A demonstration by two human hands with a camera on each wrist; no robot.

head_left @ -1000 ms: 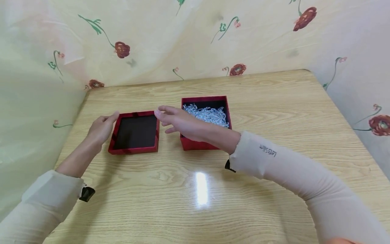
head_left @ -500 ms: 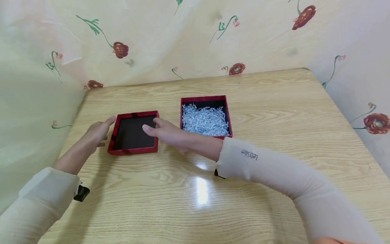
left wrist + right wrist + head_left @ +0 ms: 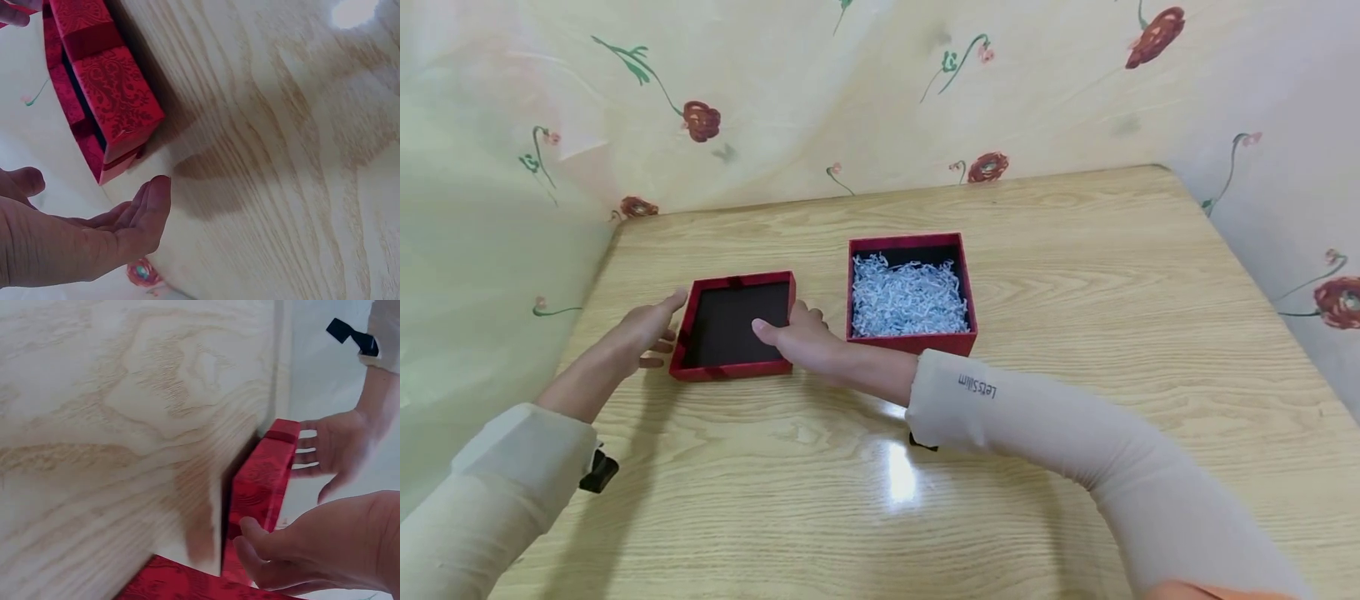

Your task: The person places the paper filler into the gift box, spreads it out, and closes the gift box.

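Observation:
A shallow red lid [image 3: 730, 372] with a dark inside lies hollow side up on the wooden table. My left hand [image 3: 638, 333] is beside its left edge, fingers spread and thumb near the far left corner. In the left wrist view, a gap shows between those fingers and the lid's patterned wall [image 3: 119, 87]. My right hand [image 3: 808, 340] is at the lid's right wall, its thumb overlapping the dark inside and its fingers outside that wall. In the right wrist view, the right fingers are loosely bent close to the red side.
Right of the lid stands a deeper red box [image 3: 910, 343] filled with pale blue shredded paper [image 3: 910, 300]. A flowered sheet [image 3: 880, 100] hangs behind and along the sides of the table [image 3: 775, 517].
My right hand has moved left and nearer, from in front of the box to the lid's right wall. My left hand has lowered slightly beside the lid, its fingers spreading.

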